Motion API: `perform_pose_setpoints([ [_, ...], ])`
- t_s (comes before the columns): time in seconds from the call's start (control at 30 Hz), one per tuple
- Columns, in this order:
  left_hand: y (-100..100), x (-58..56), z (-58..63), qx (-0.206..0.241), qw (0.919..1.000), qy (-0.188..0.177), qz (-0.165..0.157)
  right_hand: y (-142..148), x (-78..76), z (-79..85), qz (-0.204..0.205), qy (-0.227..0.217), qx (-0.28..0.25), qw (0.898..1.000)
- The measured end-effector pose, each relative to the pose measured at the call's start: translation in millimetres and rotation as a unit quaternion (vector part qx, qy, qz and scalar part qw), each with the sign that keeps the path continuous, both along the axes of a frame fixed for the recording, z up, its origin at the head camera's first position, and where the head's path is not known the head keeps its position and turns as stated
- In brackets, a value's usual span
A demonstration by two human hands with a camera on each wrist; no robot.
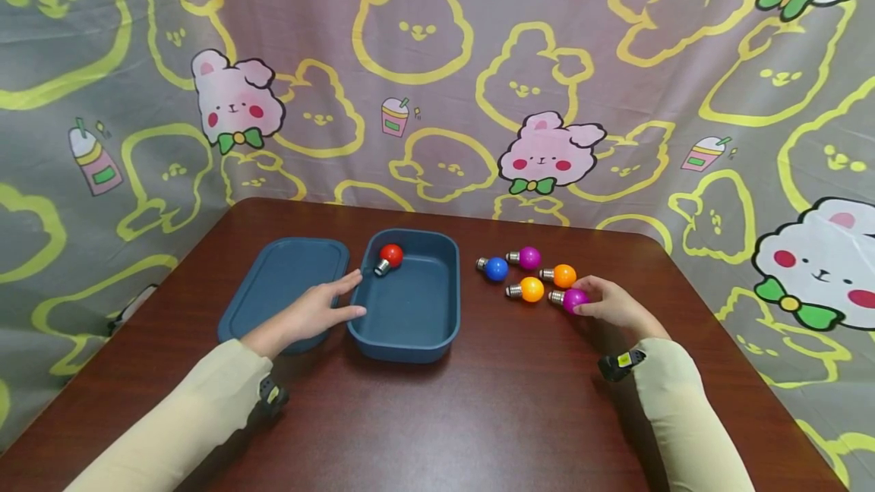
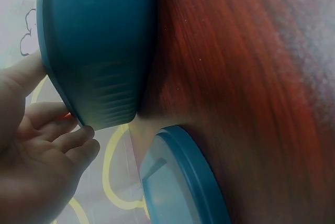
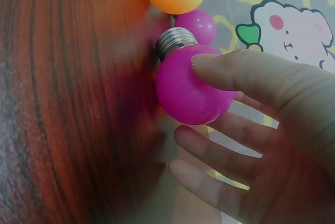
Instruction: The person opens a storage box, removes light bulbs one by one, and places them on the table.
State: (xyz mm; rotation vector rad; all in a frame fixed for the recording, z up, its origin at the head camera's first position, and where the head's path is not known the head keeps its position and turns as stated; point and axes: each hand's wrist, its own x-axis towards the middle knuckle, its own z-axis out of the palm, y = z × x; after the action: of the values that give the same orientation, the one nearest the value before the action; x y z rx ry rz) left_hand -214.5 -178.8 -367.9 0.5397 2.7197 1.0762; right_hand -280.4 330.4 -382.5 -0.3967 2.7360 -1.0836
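At the right of the bulb group, my right hand [image 1: 615, 304] pinches a purple light bulb [image 3: 188, 88] by its round globe. The thumb lies across the globe, and the bulb's silver screw base points away from the palm. My left hand [image 1: 311, 316] rests at the left rim of a blue-grey plastic box [image 1: 403, 349], thumb and fingers spread along the edge. Inside the box, a red light bulb [image 1: 392, 253] lies in the far left corner. Four-sided with rounded corners, the matching lid [image 1: 290, 272] lies flat to the left, partly behind my left hand.
Between box and right hand lie a blue bulb [image 1: 496, 269], a second purple bulb [image 1: 529, 257], an orange bulb [image 1: 564, 275] and a yellow-orange bulb [image 1: 532, 289]. They share the dark wooden table [image 1: 478, 416]. A patterned curtain [image 1: 437, 97] hangs behind it.
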Motion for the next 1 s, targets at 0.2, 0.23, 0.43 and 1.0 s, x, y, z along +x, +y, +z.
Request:
perform_pose_setpoints([
  [0.2,-0.3,0.0,-0.2,0.003,1.0000,0.003,-0.003,0.6,-0.3,-1.3,-0.002,-0.007,-0.007,1.000],
  [0.23,-0.3,-0.1,-0.3,0.004,1.0000,0.002,-0.003,0.4,-0.2,-1.5,-0.004,-0.007,-0.006,1.000],
  [0.43,0.4,-0.6,-0.6,0.007,1.0000,0.003,-0.004,-1.2,-0.2,-1.4,-0.007,-0.003,0.008,1.000],
  [1.0,0.5,-0.3,0.3,0.001,1.0000,0.003,-0.003,-0.2,1.4,1.3,-0.009,-0.002,0.021,1.000],
])
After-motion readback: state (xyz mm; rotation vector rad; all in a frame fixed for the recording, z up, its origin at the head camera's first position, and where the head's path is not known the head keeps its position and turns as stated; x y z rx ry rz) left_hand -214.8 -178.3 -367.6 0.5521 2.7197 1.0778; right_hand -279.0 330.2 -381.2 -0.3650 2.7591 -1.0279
